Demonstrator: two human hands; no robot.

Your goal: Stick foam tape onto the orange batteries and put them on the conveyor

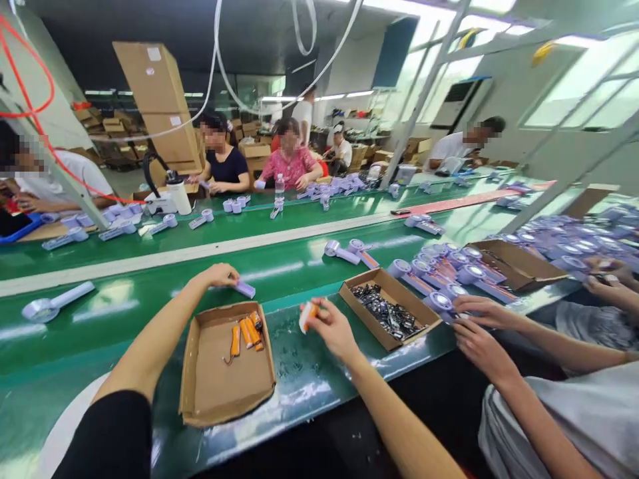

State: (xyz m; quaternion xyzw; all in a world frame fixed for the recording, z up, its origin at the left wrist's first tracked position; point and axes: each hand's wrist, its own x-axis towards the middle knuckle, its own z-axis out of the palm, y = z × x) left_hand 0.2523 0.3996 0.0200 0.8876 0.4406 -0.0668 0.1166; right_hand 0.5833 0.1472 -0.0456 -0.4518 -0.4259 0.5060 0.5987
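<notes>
My left hand (pixel 220 274) reaches past the far edge of a shallow cardboard tray (pixel 212 392), fingers closed on a light-purple handle-shaped piece (pixel 245 288); the rest of that piece is hidden behind my fingers. Inside the tray lie several orange-wrapped batteries (pixel 247 332), one with a dark wire trailing out. My right hand (pixel 333 327) is raised right of the tray, pinching an orange battery (pixel 312 311) with a white part (pixel 305 320) against it. To its right stands a cardboard box (pixel 394 344) of small dark metal-looking parts (pixel 382 309).
A green conveyor belt (pixel 150 286) carries purple round-headed pieces, one lying far left (pixel 57 303). More are heaped (pixel 449 263) at the right. Close on my right, a co-worker's hands (pixel 482 329) handle one. Other people work across the belt, and a metal post (pixel 424 93) rises there.
</notes>
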